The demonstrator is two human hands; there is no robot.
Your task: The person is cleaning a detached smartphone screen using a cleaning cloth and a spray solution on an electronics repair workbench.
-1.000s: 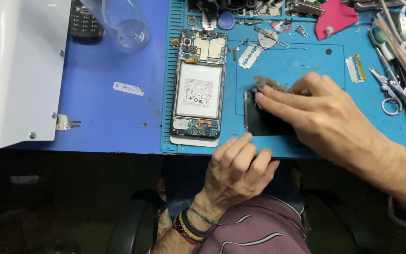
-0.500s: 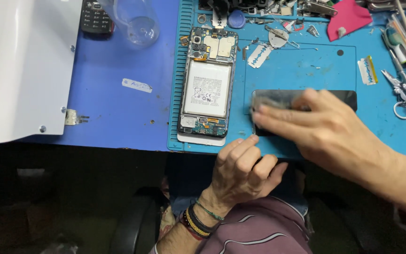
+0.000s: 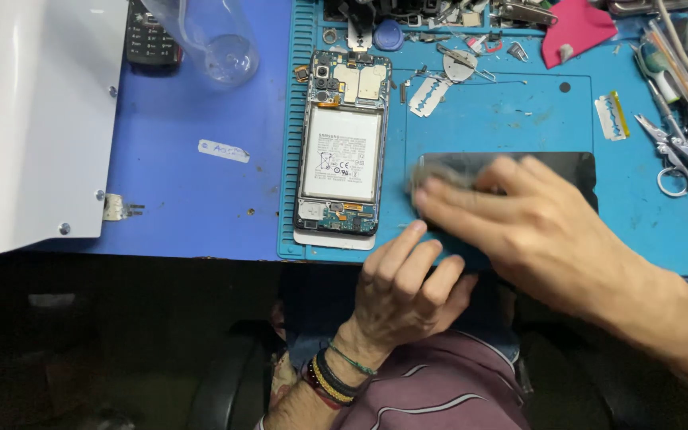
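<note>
A black glass panel [image 3: 555,167] lies flat on the blue work mat [image 3: 519,119]. My right hand [image 3: 535,227] comes in from the right and presses a small grey cloth [image 3: 439,173] onto the panel's left end. My left hand [image 3: 404,291], with bracelets on the wrist, rests at the mat's front edge. Its fingertips lie next to the panel's near left corner and hold nothing. An opened phone [image 3: 342,151], with battery and circuit boards exposed, lies on the mat just left of the panel.
Razor blades [image 3: 428,97] and small parts lie at the mat's back. Scissors [image 3: 674,151] and other tools crowd the right edge, near a pink pick [image 3: 575,32]. A clear plastic bottle [image 3: 216,44], a dark keypad phone [image 3: 151,40] and a white panel [image 3: 33,119] sit left.
My right hand has slid the cloth leftward along the panel, uncovering the panel's right part. My left hand has stayed at the mat's front edge.
</note>
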